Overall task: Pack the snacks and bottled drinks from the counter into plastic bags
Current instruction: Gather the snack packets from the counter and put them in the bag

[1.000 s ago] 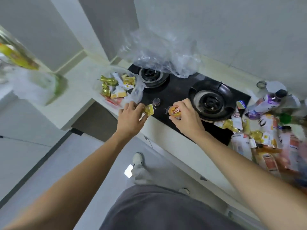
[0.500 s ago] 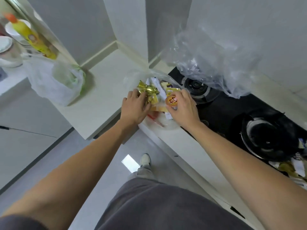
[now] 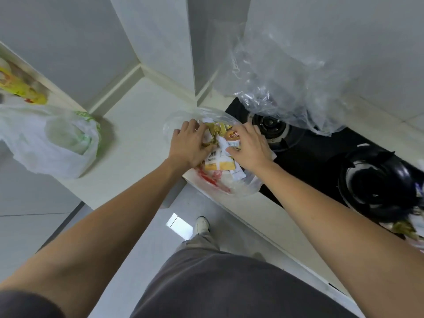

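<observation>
Nearest us, our two forearms reach out over the counter edge to the clear plastic bag [image 3: 243, 190] lying open beside the gas hob [image 3: 321, 161]. A second ago our hands were still over the hob, each carrying one snack; now both are inside the bag's mouth, so these two pieces have reached their place and only the letting go is left.

Our left hand [image 3: 189, 145] has its fingers curled round a gold-wrapped candy [image 3: 212, 134], pressing it down among the others. Our right hand [image 3: 250, 148] pinches a small orange-lidded jelly cup [image 3: 232, 136] between thumb and fingers, just above the pile.

The bag already holds a yellow-and-white sachet [image 3: 216, 160], more gold wrappers and something red at the bottom; it looks part full, with room to spare.

Further left on the counter [image 3: 137, 134] sits a white carrier bag [image 3: 48, 141], knotted shut as far as we can tell, with something green showing through. Behind the hob a crumpled clear bag [image 3: 286, 88] stands apparently unfilled, likely next in line. At the far right edge a few blurred snacks wait; we judge the job well short of finished.
</observation>
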A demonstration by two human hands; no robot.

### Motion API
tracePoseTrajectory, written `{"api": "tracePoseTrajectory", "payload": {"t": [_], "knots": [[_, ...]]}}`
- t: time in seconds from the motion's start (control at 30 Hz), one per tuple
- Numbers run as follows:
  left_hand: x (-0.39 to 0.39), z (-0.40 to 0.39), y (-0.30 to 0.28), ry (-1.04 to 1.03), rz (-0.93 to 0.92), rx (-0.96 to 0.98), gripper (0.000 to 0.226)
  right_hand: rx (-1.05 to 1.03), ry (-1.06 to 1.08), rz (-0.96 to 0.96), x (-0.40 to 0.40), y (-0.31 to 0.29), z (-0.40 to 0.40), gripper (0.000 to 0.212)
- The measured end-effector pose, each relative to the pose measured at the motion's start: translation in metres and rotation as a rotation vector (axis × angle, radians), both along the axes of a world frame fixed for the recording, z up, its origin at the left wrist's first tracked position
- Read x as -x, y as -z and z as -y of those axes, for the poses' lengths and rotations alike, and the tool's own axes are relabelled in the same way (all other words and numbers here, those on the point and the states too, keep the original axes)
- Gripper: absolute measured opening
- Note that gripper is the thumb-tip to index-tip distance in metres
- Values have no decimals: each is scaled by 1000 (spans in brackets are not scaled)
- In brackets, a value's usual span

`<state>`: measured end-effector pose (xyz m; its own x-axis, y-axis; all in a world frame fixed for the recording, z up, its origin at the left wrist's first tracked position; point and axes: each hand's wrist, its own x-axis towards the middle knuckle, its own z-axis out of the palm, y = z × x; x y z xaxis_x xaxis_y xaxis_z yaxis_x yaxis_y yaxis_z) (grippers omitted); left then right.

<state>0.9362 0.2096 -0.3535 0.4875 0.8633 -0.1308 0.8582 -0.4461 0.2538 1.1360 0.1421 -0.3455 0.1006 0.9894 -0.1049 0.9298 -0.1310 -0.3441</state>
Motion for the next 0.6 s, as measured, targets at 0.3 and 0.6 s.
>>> {"api": "tracePoseTrajectory", "payload": {"t": [0.3,0.6], "knots": [[-6,42,-2,42,55,-83,65,-104,19,-40,-12,-5,40,54],[-85,112,-30,143,27,-155,61,-191,64,-19,-73,-27,130,51]]}}
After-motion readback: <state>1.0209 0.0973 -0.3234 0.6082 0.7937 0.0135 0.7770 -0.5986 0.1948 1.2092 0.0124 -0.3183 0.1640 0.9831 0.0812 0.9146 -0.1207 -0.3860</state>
